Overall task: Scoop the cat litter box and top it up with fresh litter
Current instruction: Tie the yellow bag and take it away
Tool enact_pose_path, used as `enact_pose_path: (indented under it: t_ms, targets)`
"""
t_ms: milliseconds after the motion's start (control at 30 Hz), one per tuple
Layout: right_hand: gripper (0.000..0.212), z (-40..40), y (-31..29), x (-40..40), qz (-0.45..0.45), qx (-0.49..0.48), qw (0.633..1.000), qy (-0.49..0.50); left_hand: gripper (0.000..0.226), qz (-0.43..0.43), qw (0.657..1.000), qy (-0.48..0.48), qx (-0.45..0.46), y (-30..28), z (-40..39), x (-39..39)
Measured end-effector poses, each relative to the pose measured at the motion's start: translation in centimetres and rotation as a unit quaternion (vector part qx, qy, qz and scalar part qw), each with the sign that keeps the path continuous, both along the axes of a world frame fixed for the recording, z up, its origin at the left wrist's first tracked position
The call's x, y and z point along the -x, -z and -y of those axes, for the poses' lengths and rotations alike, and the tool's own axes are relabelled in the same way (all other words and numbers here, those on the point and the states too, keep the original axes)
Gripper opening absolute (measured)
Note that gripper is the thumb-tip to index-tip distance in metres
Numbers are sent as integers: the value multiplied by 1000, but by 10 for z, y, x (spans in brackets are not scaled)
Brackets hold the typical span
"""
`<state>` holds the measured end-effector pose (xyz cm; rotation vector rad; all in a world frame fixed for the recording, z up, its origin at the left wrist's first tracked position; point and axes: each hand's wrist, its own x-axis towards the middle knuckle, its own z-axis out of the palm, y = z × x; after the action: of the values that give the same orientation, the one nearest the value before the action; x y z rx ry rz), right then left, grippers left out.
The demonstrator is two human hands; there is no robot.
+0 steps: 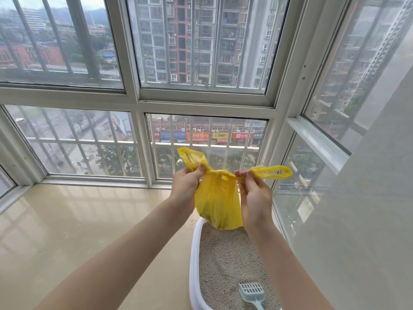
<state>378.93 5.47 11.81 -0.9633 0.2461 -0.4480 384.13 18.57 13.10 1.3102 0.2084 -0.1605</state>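
Note:
A yellow plastic bag point(218, 202) hangs in the air above the far end of the litter box, its bottom bulging with something dark. My left hand point(186, 186) pinches the bag's left handle loop and my right hand point(253, 193) pinches the right one; the two handles cross in a knot between my hands. Below, the white-rimmed litter box point(194, 253) holds grey litter point(225, 260). A pale grey slotted scoop point(251, 293) lies on the litter at the near end.
The box stands on a glossy beige floor point(78, 231) in a glazed balcony corner. Barred windows point(89, 142) run along the far side and a glass wall point(312, 198) stands close on the right. A few litter grains point(191, 224) lie on the floor beside the box.

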Motion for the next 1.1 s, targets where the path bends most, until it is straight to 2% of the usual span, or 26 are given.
enact_pose_path:
  t_ms: [67,133,233,333,400,500,567,633,700,767,800,867,1000,1100]
  targets:
    - [29,7,11,2,-19,-38,999,18,26,-27,997,-41,-62,8,-8,-7]
    - [30,11,22,5,-44,-46,997,36,22,-22,994,-45,-93,15,-14,-10]
    - [33,13,27,5,-36,30,998,44,10,69,988,25,-138,13,-17,-7]
    - [24,22,14,-2,16,169,984,-46,4,181,964,108,-161,-2,-25,-6]
    - [20,23,2,-8,45,275,951,-130,5,227,943,150,-193,-12,-27,-8]
    - [20,14,-14,-12,63,337,909,-236,14,263,923,185,-213,-23,-23,-7]
    - [20,10,-19,-14,46,322,916,-236,19,262,926,208,-173,-27,-27,-9]
    - [19,9,-18,-15,22,298,933,-202,38,246,938,217,-114,-25,-35,-11]
    - [22,7,-15,-15,11,288,942,-173,60,239,932,217,-165,-14,-42,-12]
    - [26,3,-14,-13,17,260,950,-172,69,237,896,291,-239,3,-41,-7]
    - [27,0,-15,-12,22,236,956,-175,66,229,879,337,-248,13,-36,-2]
    - [31,-5,-21,-11,32,180,966,-183,52,218,875,367,-230,29,-23,10]
    - [31,-11,-32,-11,37,102,979,-172,27,247,895,269,-257,38,-4,15]
    - [30,-11,-38,-11,25,31,987,-158,26,278,871,271,-301,40,0,15]
